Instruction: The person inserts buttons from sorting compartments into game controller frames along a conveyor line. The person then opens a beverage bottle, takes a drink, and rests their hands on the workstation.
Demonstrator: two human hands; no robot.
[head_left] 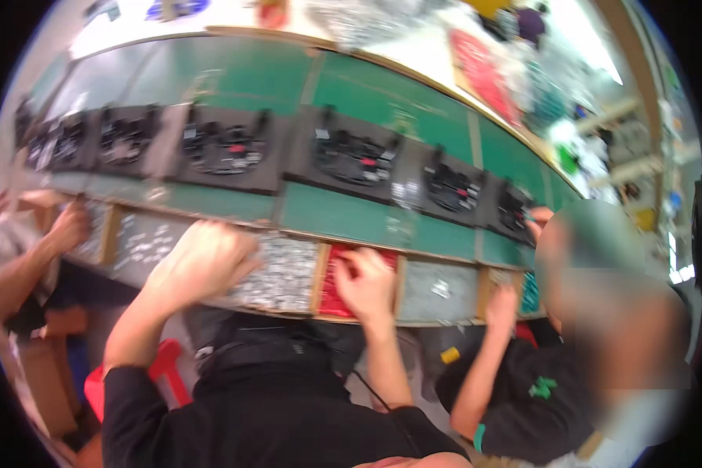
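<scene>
My two hands work above a row of shallow compartments along the near edge of the bench [327,222]. The left hand [210,256] is positioned at the left side of the compartment of silvery parts [288,273]; its fingers are bent and its fingertips are turned down, out of my sight. I cannot tell whether it grasps a part. The right hand [368,286] is positioned over the adjoining compartment, among the red parts [331,290], with fingers curled toward the thumb. Blur prevents me from confirming a grip there.

Layout reference: cardboard dividers [317,277] separate the compartments. To the left of the silvery parts I see white pieces [148,246] scattered loosely; to the right of the red parts, a few pale pieces [441,288] lie on a grey base.

Beyond the compartments, dark holders [277,173] stand in a row on the green surface, each carrying a black assembly [226,152]; several assemblies show a red spot.

Adjacent stations: at right, a co-worker's hand [503,306] reaches into a small compartment, and their other hand [540,218] is beside the rightmost assembly. At left, another person's hand [70,226] is near the end compartment.
</scene>
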